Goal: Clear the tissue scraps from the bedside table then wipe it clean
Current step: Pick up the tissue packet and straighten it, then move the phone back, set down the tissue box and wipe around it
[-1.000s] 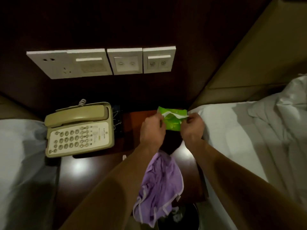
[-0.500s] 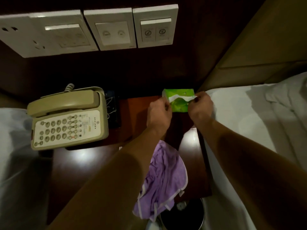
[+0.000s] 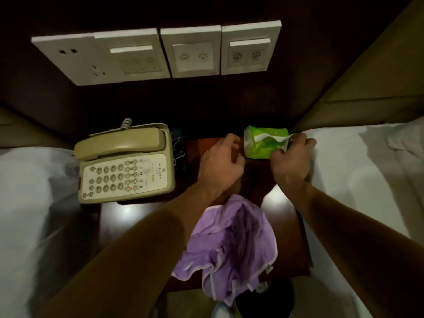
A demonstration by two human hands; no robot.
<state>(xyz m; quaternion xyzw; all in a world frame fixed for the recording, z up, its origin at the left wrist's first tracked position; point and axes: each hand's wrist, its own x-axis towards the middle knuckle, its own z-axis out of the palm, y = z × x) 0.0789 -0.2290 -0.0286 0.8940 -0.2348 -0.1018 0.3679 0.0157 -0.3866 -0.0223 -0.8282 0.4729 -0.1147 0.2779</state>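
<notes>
Head view: the right hand [image 3: 291,159] pinches a white tissue sheet [image 3: 273,137] protruding from the soft green plastic tissue pack [image 3: 263,148], at the rear of the dark glossy wooden bench [image 3: 282,216]. The left hand [image 3: 220,161] is curled beside the pack; its hold cannot be determined. A hard pull may tear the sheet, leaving fresh scraps.

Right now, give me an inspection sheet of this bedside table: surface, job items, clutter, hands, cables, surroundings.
Surface: bedside table, dark glossy wood with glare.
Job's things: green tissue pack at back right, white tissue sticking out; purple cloth under the left forearm, overhanging the front edge.
Clutter: beige phone at left.
Hands: right hand pinches the tissue; left hand curled beside the pack, grip unclear.
Cables: coiled phone cord behind the phone.
Surroundings: wall switch panels, white bedding both sides, bin below.
</notes>
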